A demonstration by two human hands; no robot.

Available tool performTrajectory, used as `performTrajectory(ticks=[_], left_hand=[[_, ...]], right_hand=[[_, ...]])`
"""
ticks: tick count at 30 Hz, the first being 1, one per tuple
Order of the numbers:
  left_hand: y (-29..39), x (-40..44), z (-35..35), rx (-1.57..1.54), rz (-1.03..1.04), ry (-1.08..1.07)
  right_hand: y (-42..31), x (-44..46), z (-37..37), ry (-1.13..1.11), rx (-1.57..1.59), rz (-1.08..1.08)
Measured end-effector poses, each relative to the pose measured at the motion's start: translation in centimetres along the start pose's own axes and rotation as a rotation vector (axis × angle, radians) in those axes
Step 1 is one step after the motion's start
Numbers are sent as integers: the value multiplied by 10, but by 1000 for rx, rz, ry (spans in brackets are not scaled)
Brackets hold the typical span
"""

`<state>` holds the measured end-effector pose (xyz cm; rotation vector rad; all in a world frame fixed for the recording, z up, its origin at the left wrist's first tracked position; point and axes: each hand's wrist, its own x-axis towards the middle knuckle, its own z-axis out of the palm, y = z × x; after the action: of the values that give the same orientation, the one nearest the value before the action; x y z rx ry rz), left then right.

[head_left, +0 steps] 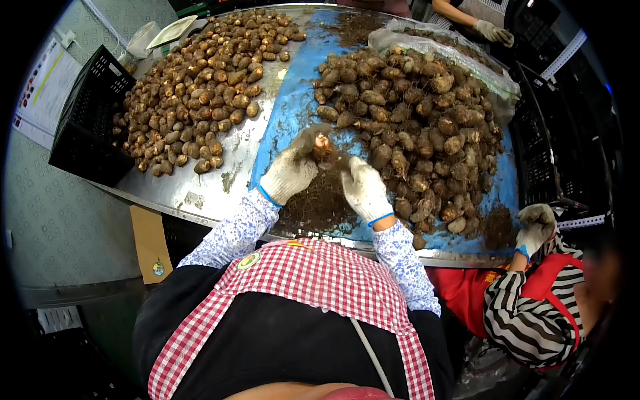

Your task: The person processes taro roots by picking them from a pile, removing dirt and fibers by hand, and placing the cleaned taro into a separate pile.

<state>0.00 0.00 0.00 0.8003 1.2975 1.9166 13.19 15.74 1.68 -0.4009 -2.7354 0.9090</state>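
My left hand (291, 172), in a soiled white knit glove, grips a brown taro corm (324, 148) with a pale patch at its upper end. Just right of that corm is my right hand (365, 190), gloved the same way, its fingers curled in; whatever they hold is hidden. Dark soil and root scraps (319, 200) lie on the blue sheet (270, 143) beneath both hands. A large heap of hairy, dirty taro corms (427, 120) rises to the right. Cleaner corms (200, 90) are spread over the metal tabletop (200, 193) on the left.
A black crate (90, 117) leans at the table's left edge. Clear plastic sacking (493, 87) lies behind the right heap. Co-workers' gloved hands show at the far right, one at the back (493, 32) and one near the front (535, 227). Black crates (543, 147) stand right.
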Motion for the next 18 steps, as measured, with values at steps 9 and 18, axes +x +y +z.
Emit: performTrajectory(ticks=[9,18], left_hand=[[10,4,20,7,7,160],[6,7,9,-776,-223,320]], right_hand=[[-32,20,-6,-121,-21,-24],[4,11,12,217,54,-79]])
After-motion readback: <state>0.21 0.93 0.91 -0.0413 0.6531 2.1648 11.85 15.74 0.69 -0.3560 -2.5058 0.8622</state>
